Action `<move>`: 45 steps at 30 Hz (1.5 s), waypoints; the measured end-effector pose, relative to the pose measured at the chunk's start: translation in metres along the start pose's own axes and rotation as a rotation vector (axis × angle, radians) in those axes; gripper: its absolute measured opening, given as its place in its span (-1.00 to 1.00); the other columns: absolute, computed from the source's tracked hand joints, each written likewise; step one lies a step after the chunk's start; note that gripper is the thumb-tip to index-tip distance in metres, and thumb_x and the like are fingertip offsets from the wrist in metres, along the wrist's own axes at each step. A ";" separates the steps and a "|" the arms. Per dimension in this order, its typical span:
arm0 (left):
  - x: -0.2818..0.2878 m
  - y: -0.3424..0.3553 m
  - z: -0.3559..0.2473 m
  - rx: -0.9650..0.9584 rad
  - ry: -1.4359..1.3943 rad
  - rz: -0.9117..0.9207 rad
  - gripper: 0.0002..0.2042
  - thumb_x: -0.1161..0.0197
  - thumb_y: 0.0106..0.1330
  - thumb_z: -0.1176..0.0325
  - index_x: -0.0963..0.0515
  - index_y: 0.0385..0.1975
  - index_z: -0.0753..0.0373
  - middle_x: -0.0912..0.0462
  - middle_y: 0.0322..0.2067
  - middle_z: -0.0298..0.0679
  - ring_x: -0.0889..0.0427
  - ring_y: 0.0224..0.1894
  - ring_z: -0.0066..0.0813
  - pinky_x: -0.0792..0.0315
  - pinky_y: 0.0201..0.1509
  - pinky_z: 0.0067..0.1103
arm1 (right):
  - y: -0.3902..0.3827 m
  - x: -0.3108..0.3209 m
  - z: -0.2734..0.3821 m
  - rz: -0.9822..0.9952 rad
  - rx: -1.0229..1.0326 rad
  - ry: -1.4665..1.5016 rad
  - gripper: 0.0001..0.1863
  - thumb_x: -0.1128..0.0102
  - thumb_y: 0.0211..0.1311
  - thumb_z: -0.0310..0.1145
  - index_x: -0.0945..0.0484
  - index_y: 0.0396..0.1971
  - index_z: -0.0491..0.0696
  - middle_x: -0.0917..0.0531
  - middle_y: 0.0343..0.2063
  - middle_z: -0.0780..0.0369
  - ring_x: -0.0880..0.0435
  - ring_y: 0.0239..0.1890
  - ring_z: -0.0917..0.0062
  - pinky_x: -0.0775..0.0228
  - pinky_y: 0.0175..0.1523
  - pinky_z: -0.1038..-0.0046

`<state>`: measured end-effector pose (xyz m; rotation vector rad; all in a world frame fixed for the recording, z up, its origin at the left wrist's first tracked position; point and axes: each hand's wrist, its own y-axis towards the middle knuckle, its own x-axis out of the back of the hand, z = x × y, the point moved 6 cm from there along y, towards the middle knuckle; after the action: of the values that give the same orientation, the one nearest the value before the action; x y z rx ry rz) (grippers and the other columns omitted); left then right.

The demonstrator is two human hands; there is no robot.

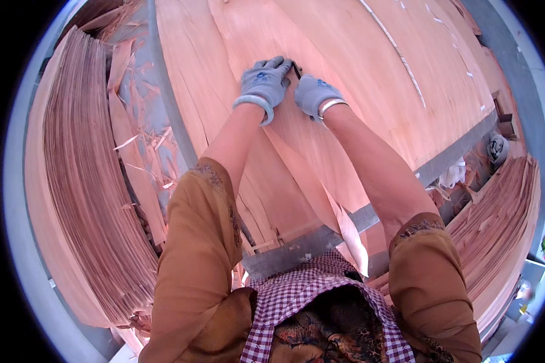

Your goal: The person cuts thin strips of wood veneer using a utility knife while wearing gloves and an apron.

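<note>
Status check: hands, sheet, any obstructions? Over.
Left hand resting on wood sheet. Right hand gripping dark tool. Curled strip end nearer wearer, clear of hands.

The left forearm [231, 138] is angled toward one o'clock, and its gloved left hand [264, 82] is held palm down, fingers extended. At its three o'clock, just beside it, the gloved right hand [315, 95] is curled closed, its forearm [374, 163] angled toward eleven.

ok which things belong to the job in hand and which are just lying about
In use, seemingly:
thin dark tool, in the grey-gloved right hand
broad pinkish wood sheet, under the grey-gloved left hand

Likely just lying about:
torn pinkish wood scraps
crumpled white bundle
</note>
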<state>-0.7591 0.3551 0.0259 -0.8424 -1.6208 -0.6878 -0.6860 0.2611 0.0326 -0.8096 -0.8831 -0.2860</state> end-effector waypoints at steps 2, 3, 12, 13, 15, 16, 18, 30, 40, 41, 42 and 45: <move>-0.003 0.001 0.000 0.000 0.022 0.036 -0.52 -0.07 0.28 0.20 -0.31 0.24 -0.10 -0.25 0.30 -0.47 -0.24 0.31 -0.33 -0.18 0.33 -0.34 | -0.009 -0.006 0.003 -0.001 0.026 -0.047 -0.61 0.11 0.20 -0.33 -0.54 -0.04 -0.16 -0.57 -0.02 -0.02 -0.55 0.05 0.10 -0.39 0.10 0.22; -0.003 0.001 -0.002 -0.004 0.032 0.052 -0.51 -0.07 0.29 0.20 -0.30 0.26 -0.10 -0.23 0.31 -0.46 -0.23 0.31 -0.32 -0.17 0.34 -0.35 | -0.014 -0.009 0.002 -0.005 0.037 -0.069 -0.61 0.11 0.20 -0.33 -0.54 -0.05 -0.17 -0.58 -0.03 -0.02 -0.56 0.04 0.09 -0.40 0.09 0.22; 0.012 -0.012 -0.030 0.104 0.008 0.056 -0.17 -0.16 0.02 -0.35 -0.30 0.24 0.07 -0.24 0.31 -0.30 -0.16 0.36 -0.26 -0.06 0.37 -0.28 | -0.130 -0.046 -0.053 0.131 0.069 -0.168 -0.70 0.10 0.21 -0.34 -0.43 -0.17 -0.23 -0.62 -0.20 -0.10 -0.62 -0.10 0.05 -0.42 -0.01 0.18; 0.012 -0.013 -0.030 0.105 0.009 0.058 -0.17 -0.16 0.02 -0.35 -0.30 0.24 0.07 -0.24 0.31 -0.30 -0.16 0.36 -0.26 -0.06 0.37 -0.28 | -0.140 -0.050 -0.062 0.144 0.064 -0.180 -0.71 0.09 0.21 -0.34 -0.42 -0.19 -0.23 -0.63 -0.22 -0.10 -0.62 -0.12 0.05 -0.42 -0.03 0.17; 0.012 -0.012 -0.034 0.099 0.014 0.063 -0.18 -0.17 0.03 -0.34 -0.30 0.24 0.07 -0.25 0.30 -0.30 -0.16 0.36 -0.26 -0.07 0.36 -0.28 | -0.160 -0.060 -0.083 0.168 0.051 -0.197 -0.73 0.07 0.20 -0.33 -0.38 -0.22 -0.23 -0.63 -0.26 -0.09 -0.63 -0.15 0.04 -0.41 -0.07 0.15; 0.012 -0.011 -0.033 0.101 0.018 0.056 -0.19 -0.17 0.03 -0.33 -0.31 0.23 0.06 -0.25 0.30 -0.31 -0.17 0.35 -0.27 -0.08 0.35 -0.26 | -0.169 -0.066 -0.093 0.156 0.067 -0.199 -0.73 0.08 0.23 -0.29 -0.36 -0.25 -0.21 -0.62 -0.34 -0.10 -0.63 -0.22 0.03 -0.41 -0.13 0.13; 0.010 -0.009 -0.030 0.107 0.028 0.047 -0.22 -0.19 0.04 -0.31 -0.33 0.21 0.04 -0.26 0.29 -0.33 -0.19 0.34 -0.29 -0.10 0.32 -0.22 | -0.185 -0.078 -0.113 0.135 0.101 -0.201 -0.71 0.09 0.30 -0.21 -0.31 -0.30 -0.19 -0.60 -0.49 -0.12 -0.62 -0.35 0.02 -0.39 -0.25 0.08; 0.012 -0.009 -0.039 0.135 0.004 0.175 -0.14 -0.21 0.00 -0.32 -0.25 0.27 0.07 -0.19 0.33 -0.30 -0.14 0.37 -0.28 0.00 0.37 -0.27 | -0.282 -0.081 -0.213 0.260 0.041 -0.138 -0.70 0.01 0.26 -0.22 -0.34 -0.13 -0.10 -0.62 -0.53 -0.01 -0.62 -0.47 0.08 -0.42 -0.38 0.11; 0.008 -0.001 -0.026 0.255 -0.087 0.124 0.07 -0.38 -0.18 -0.29 -0.13 0.30 0.26 -0.10 0.35 -0.14 -0.09 0.39 -0.23 0.02 0.39 -0.33 | -0.087 0.054 -0.106 0.117 0.104 0.340 -0.68 0.11 0.38 -0.10 -0.42 -0.34 -0.07 -0.47 -0.65 0.27 -0.47 -0.65 0.58 -0.34 -0.52 0.49; 0.008 -0.001 -0.026 0.258 -0.083 0.120 0.07 -0.39 -0.19 -0.29 -0.14 0.30 0.27 -0.10 0.35 -0.14 -0.10 0.38 -0.24 0.01 0.39 -0.33 | -0.061 0.056 -0.084 0.114 0.136 0.251 -0.66 0.13 0.37 -0.08 -0.43 -0.32 -0.07 -0.48 -0.64 0.27 -0.50 -0.63 0.55 -0.36 -0.49 0.46; 0.007 0.000 -0.025 0.256 -0.076 0.097 0.07 -0.39 -0.20 -0.28 -0.15 0.29 0.27 -0.13 0.34 -0.14 -0.12 0.37 -0.24 -0.01 0.38 -0.33 | -0.037 0.057 -0.064 0.111 0.166 0.164 -0.64 0.15 0.36 -0.06 -0.44 -0.30 -0.06 -0.50 -0.64 0.26 -0.52 -0.61 0.53 -0.38 -0.47 0.43; 0.006 0.001 -0.026 0.249 -0.062 0.064 0.04 -0.41 -0.22 -0.28 -0.20 0.25 0.26 -0.21 0.28 -0.17 -0.18 0.34 -0.24 -0.06 0.35 -0.33 | 0.020 0.053 -0.030 0.109 0.175 -0.038 -0.63 0.18 0.34 -0.10 -0.50 -0.28 -0.07 -0.57 -0.58 0.23 -0.58 -0.58 0.46 -0.40 -0.45 0.37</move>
<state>-0.7441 0.3357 0.0370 -0.7350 -1.6867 -0.4077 -0.6249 0.2582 0.0528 -0.6991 -0.8833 -0.0961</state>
